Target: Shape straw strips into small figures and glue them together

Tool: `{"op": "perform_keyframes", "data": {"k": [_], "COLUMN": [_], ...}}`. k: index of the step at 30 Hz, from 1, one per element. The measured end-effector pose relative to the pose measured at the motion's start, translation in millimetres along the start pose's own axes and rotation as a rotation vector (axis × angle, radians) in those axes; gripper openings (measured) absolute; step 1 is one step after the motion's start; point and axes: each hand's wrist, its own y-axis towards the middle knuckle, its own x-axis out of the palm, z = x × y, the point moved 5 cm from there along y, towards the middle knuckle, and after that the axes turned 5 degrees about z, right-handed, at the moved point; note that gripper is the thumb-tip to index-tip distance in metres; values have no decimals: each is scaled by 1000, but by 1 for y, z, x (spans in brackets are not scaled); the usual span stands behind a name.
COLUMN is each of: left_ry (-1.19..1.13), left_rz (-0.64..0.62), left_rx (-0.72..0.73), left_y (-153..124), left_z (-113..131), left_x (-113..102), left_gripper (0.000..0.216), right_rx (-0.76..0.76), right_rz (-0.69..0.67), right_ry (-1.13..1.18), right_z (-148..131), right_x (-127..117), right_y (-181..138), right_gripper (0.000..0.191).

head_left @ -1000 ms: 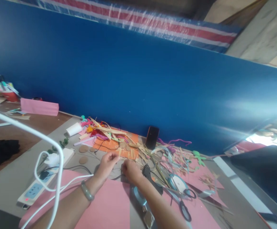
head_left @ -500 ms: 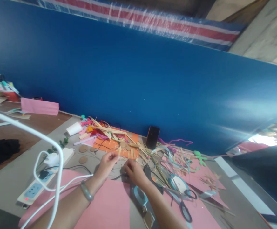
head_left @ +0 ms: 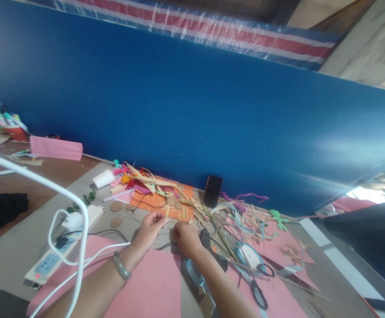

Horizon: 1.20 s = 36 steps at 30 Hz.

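Observation:
My left hand (head_left: 149, 229), with a green bangle on its wrist, pinches a thin tan strip (head_left: 166, 213) between thumb and fingertips. My right hand (head_left: 185, 238) is curled close beside it, fingers bent down on the grey table near a black cord (head_left: 164, 245); what it holds is too small to tell. Both hands rest just past a pink paper sheet (head_left: 152, 282), in front of an orange sheet (head_left: 161, 201) heaped with tan strips and coloured scraps.
A black phone (head_left: 212, 191) leans on the blue wall. Scissors (head_left: 257, 289) and tape rolls (head_left: 195, 276) lie to the right on pink paper. A power strip (head_left: 50, 260) with white cables sits left. Brown card discs (head_left: 115, 206) and a white roll (head_left: 103, 179) lie further back.
My right hand has shifted slightly left, closer to my left hand. The left hand keeps its pinch on the strip; little else has moved.

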Motion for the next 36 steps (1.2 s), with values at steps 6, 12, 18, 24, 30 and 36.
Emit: {"op": "perform_keyframes", "data": {"k": [6,12,18,24,30,36], "left_ry": [-39,-72,-212,-255,-226,-167], "left_rz": [-15,-63,-208,-234,-279,-289], "left_rx": [2,-61,-188,-231,-262,-255], "left_y": [0,-5,-13,-18,-17,-15], "left_z": [-1,-1,0,0,-7,-12], "left_x": [1,6,15,17,18,17], "left_gripper": [21,20,24,24,24,24], "right_rx": [-61,-50,-30,-24,-12,8], "right_rz": [79,256,363,372,376,344], "right_ry": [196,444,601,726,799,906], "right_z": [0,0,0,1,7,10], "right_x": [-13,-18,-16,-11,-6,-8], "right_y": [-9,-24,-26,-25,-26,-25], "right_gripper": [13,19,20,23,19,16]}}
